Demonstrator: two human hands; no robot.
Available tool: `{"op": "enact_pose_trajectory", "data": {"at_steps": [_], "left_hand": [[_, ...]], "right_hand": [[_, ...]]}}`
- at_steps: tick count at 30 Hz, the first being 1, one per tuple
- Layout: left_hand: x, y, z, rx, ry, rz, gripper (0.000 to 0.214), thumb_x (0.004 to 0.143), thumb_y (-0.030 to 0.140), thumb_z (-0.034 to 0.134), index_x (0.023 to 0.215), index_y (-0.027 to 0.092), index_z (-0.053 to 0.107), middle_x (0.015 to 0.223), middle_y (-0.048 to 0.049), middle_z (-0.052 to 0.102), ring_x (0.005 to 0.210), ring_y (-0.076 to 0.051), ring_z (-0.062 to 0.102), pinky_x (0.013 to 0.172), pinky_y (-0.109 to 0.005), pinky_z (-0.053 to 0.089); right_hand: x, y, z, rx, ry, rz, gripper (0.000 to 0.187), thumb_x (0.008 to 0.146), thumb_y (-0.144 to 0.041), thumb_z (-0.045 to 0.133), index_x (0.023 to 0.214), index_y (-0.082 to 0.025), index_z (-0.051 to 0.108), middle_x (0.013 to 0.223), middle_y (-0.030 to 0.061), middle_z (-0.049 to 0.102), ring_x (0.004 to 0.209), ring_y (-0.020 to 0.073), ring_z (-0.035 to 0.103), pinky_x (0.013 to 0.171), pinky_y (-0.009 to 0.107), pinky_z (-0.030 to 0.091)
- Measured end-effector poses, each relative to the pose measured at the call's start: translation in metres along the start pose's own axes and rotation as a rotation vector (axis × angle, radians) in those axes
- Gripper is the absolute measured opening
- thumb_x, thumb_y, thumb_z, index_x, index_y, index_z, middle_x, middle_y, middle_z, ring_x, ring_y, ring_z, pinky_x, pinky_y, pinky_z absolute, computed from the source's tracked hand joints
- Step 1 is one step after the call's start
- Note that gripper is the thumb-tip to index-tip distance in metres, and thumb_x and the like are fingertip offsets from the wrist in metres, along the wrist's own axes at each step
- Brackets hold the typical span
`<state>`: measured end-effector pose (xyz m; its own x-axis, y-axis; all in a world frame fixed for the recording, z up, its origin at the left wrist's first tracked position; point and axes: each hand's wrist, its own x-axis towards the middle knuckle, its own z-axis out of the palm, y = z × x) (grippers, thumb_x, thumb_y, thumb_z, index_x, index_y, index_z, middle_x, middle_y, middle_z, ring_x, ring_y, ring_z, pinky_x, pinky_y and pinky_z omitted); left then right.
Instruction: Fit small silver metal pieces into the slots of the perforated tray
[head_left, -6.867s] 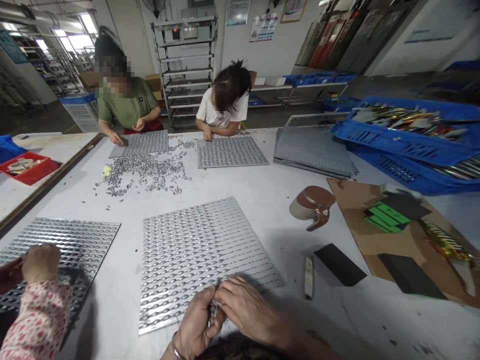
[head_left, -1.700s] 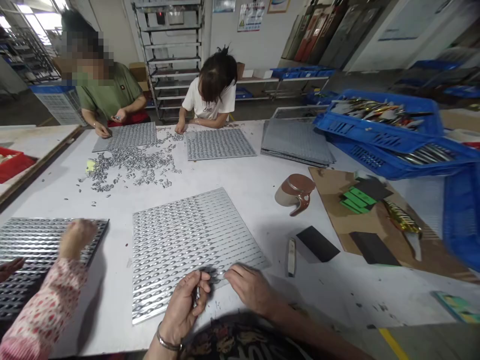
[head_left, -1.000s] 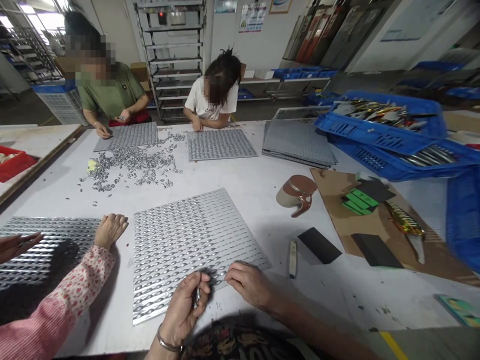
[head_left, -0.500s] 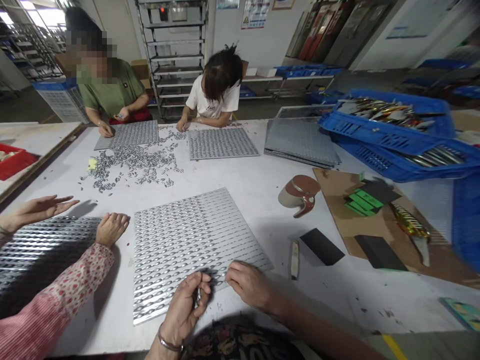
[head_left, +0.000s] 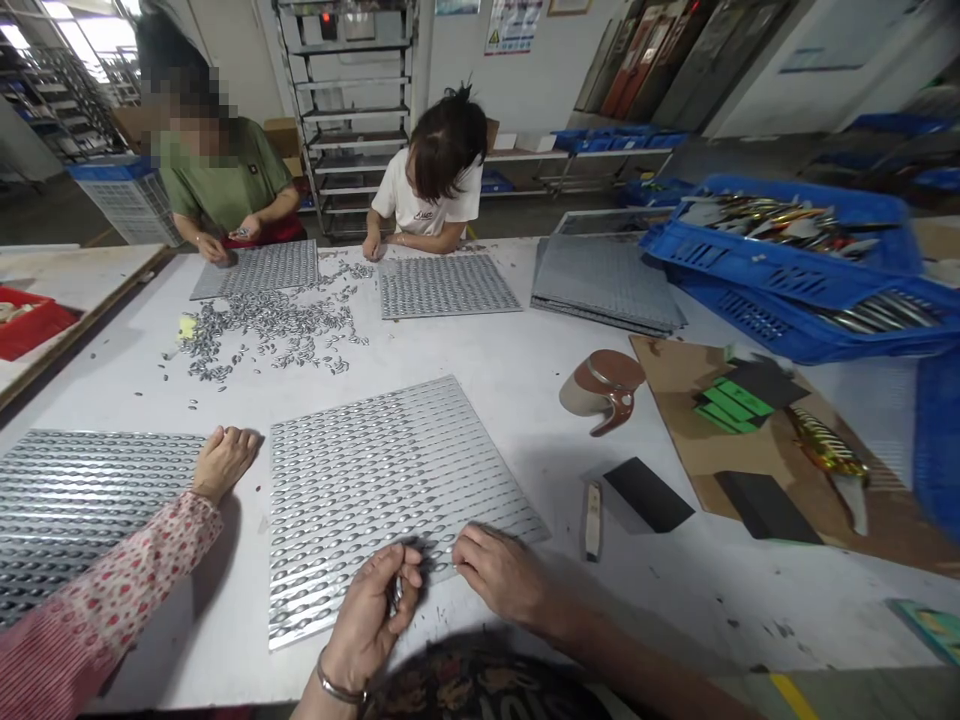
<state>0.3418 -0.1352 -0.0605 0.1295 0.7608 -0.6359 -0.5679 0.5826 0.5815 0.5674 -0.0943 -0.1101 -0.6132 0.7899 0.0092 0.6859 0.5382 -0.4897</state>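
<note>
A silver metal tray (head_left: 390,480) with rows of small oval slots lies on the white table in front of me. My left hand (head_left: 371,615) is closed on a few small shiny metal pieces (head_left: 395,592) just off the tray's near edge. My right hand (head_left: 502,575) rests with its fingertips on the tray's near right corner, fingers curled, nothing visibly held in it.
A co-worker's hand in a flowered sleeve (head_left: 221,462) rests between my tray and another tray (head_left: 75,500). Loose metal pieces (head_left: 262,335) are heaped mid-table. Two people work at trays across the table. Right: tape dispenser (head_left: 604,385), black pads (head_left: 649,495), cardboard (head_left: 750,440), blue crates (head_left: 795,260).
The co-worker's second hand, stretched over the left tray half a second ago, has left the view. My own hands have barely moved since then.
</note>
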Motion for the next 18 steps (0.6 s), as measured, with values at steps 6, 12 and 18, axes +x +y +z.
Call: {"op": "enact_pose_trajectory", "data": {"at_steps": [6, 12, 18], "left_hand": [[0.0013, -0.0003, -0.0007, 0.018, 0.001, -0.028, 0.034, 0.076, 0.046, 0.091, 0.084, 0.015, 0.079, 0.071, -0.0048, 0.066, 0.051, -0.006, 0.037, 0.043, -0.019, 0.016], [-0.0004, 0.0019, 0.0001, 0.040, -0.007, -0.025, 0.028, 0.082, 0.042, 0.086, 0.086, 0.015, 0.079, 0.072, -0.0045, 0.065, 0.051, -0.006, 0.038, 0.043, -0.018, 0.019], [-0.0027, 0.0035, 0.0014, 0.045, -0.009, -0.014, 0.031, 0.079, 0.045, 0.089, 0.085, 0.016, 0.081, 0.072, -0.0044, 0.065, 0.052, -0.006, 0.039, 0.043, -0.018, 0.020]], "right_hand": [[-0.0030, -0.0020, -0.0030, 0.012, -0.023, 0.046, 0.018, 0.100, -0.009, 0.055, 0.094, -0.022, 0.066, 0.095, 0.0035, 0.068, 0.090, 0.0195, 0.063, 0.080, 0.030, 0.048], [-0.0026, -0.0022, -0.0003, -0.006, -0.075, 0.068, 0.020, 0.094, -0.005, 0.055, 0.091, -0.023, 0.062, 0.094, 0.0034, 0.068, 0.091, 0.0203, 0.062, 0.085, 0.032, 0.049], [-0.0066, -0.0002, 0.0017, 0.054, -0.023, 0.093, 0.019, 0.093, -0.005, 0.054, 0.094, -0.022, 0.061, 0.096, 0.0041, 0.068, 0.093, 0.0213, 0.063, 0.086, 0.033, 0.049]]}}
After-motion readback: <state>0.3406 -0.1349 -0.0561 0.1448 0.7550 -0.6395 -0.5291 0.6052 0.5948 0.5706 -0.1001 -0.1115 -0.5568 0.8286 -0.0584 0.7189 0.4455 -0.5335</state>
